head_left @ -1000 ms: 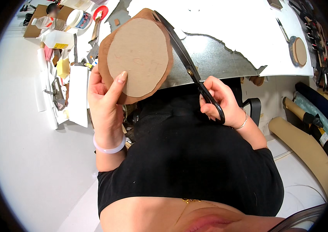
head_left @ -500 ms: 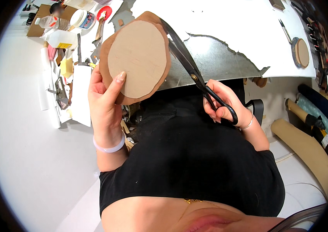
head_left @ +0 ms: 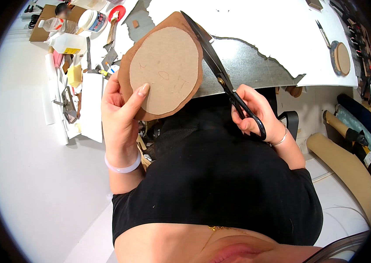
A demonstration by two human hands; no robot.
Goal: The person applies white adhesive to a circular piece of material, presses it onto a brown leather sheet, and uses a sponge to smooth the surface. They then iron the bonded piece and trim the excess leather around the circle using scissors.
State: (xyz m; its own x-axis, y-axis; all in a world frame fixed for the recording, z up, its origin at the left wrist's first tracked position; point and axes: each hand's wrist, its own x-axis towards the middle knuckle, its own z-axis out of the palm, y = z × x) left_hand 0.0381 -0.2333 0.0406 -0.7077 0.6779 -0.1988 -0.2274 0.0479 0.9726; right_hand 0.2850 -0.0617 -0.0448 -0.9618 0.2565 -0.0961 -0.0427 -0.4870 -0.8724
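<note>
My left hand (head_left: 124,98) grips a brown sheet, perhaps leather (head_left: 128,65), by its lower left edge, the thumb lying on top. A beige oval piece (head_left: 168,74) with faint pencil marks lies flat on the sheet, leaving a brown border around it. In my right hand (head_left: 255,111) are large black scissors (head_left: 221,81), with fingers and thumb through the handles. The blades point up and left along the sheet's upper right edge and look nearly closed. The sheet comes to a corner at the top, by the blade tips.
Ahead is a white worktable (head_left: 273,26) with a grey torn-edged area (head_left: 238,65). At the far left stand a white tub (head_left: 92,21), plastic bottles (head_left: 68,44) and a yellow sponge (head_left: 75,76). An oval piece (head_left: 341,59) and a brush (head_left: 322,33) lie far right, above rolled materials (head_left: 347,171).
The brown sheet has turned and shifted slightly right in my left hand, so its corner now points up. The scissor blades have come closer together.
</note>
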